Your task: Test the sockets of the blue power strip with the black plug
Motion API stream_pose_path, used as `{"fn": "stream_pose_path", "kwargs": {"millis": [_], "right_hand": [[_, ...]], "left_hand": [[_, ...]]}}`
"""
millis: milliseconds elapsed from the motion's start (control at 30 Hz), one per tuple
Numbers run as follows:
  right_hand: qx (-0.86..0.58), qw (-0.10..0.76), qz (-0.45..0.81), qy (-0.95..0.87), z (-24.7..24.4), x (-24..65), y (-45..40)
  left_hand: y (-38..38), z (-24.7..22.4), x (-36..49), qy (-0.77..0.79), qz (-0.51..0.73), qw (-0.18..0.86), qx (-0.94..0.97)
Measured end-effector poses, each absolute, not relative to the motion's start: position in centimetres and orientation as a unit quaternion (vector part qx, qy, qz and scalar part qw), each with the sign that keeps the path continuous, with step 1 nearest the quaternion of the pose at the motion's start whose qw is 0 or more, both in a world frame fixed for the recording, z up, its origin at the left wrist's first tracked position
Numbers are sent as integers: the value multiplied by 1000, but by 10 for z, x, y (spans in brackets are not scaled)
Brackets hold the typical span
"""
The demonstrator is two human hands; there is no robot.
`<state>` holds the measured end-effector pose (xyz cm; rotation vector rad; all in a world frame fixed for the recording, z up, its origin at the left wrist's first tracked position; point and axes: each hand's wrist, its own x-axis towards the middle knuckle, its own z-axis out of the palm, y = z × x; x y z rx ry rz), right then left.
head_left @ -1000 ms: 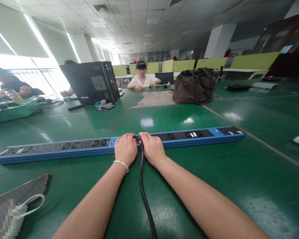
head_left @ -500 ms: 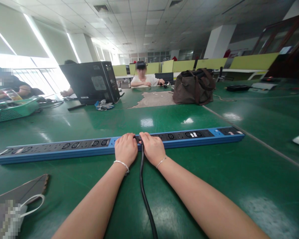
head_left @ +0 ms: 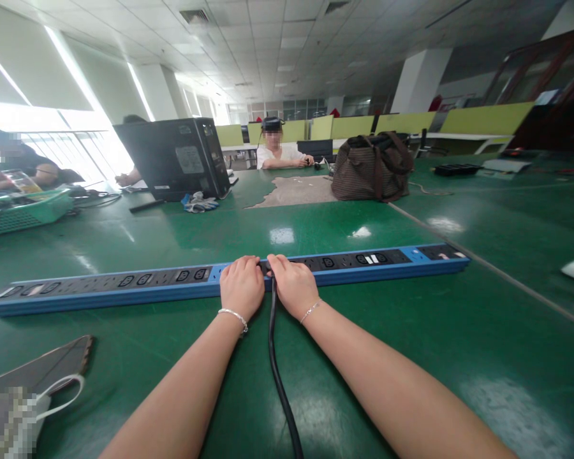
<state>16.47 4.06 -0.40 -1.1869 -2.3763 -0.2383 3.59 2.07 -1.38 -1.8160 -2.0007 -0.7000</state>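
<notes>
A long blue power strip (head_left: 363, 279) with black sockets lies across the green table. My left hand (head_left: 242, 284) is closed over its middle, fingers curled onto the far side. Right beside it, my right hand (head_left: 291, 280) is closed around the plug end of a black power cord (head_left: 276, 357), which meets the strip between my two hands. The fingers mostly hide the plug, so how deep it sits in the socket cannot be seen. From there the cord runs down toward me and out of view.
A black computer case (head_left: 176, 159) and gloves (head_left: 199, 202) stand beyond the strip at left, a brown bag (head_left: 373, 167) at right. A green basket (head_left: 43, 207) is at far left, a phone (head_left: 52, 366) at near left. Across the table sits a person (head_left: 280, 155).
My hands, the power strip and the cord keep the same position. The person across the table has shifted slightly right and brought their hands together.
</notes>
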Motion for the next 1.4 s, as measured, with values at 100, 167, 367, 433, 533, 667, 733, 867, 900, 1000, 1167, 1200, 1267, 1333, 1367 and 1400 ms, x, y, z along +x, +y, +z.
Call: {"fn": "stream_pose_path", "kwargs": {"millis": [100,167,367,433,533,667,733,867,900,1000,1167,1200,1267,1333,1367,1400], "right_hand": [[-427,228,-98,-869,-5,164,41],[-433,227,-99,-867,-3,165,40],[-483,291,-66,-823,10,169,36],[-469,302,-63,-827,9,170,36],[-447,345,-46,-824,4,169,37],[-460,426,-9,-779,4,174,43],[-492,450,32,-745,8,189,50],[-521,511,102,-676,9,247,74],[-516,520,108,-671,7,264,80],[-507,513,128,-681,-1,304,94],[-511,457,108,-720,-5,317,93],[-516,445,103,-725,-5,315,92],[-527,425,94,-730,-3,311,89],[-535,414,86,-732,-1,309,86],[-538,410,84,-732,0,308,85],[-542,406,81,-731,1,308,84]], "left_hand": [[21,-14,36,-706,-247,174,-641],[21,-14,36,-707,-247,173,-640],[21,-14,37,-703,-251,180,-640],[21,-15,36,-703,-251,182,-641],[21,-15,35,-702,-249,182,-642],[21,-15,34,-697,-249,184,-647],[20,-14,34,-696,-252,182,-647],[20,-14,33,-690,-255,177,-654],[20,-13,33,-689,-255,177,-655],[20,-13,33,-691,-257,174,-653],[19,-12,33,-695,-256,168,-650],[19,-12,33,-695,-257,168,-651],[19,-12,33,-693,-258,166,-652],[19,-12,34,-693,-258,165,-652],[20,-12,34,-694,-258,165,-652],[20,-12,34,-694,-258,166,-651]]}}
